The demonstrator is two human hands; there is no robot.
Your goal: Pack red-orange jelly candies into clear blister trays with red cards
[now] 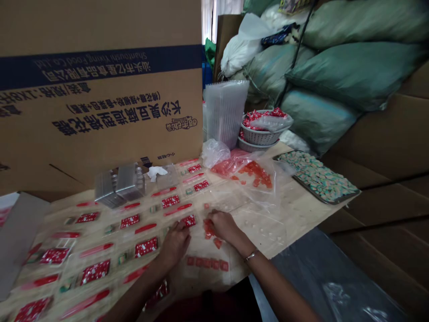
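My left hand (176, 243) rests fingers-down on a clear plastic tray (201, 268) at the table's near edge, its fingertips close to a red printed packet (188, 220). My right hand (224, 226) is curled over a small clump of red-orange sachets (208, 229), fingers pinched on them. A row of the same small red sachets (207, 263) sits in the tray just in front of both hands. Rows of clear trays with red packets (146, 247) and red sticks (97, 250) cover the table to the left.
A big cardboard box (100, 89) stands behind the table. A clear bag of red-orange sachets (256, 174), a stack of empty clear trays (225, 112), a white basket of red packets (261, 129) and a metal tray of pale sweets (315, 176) lie at the right. Green sacks (351, 67) are piled behind.
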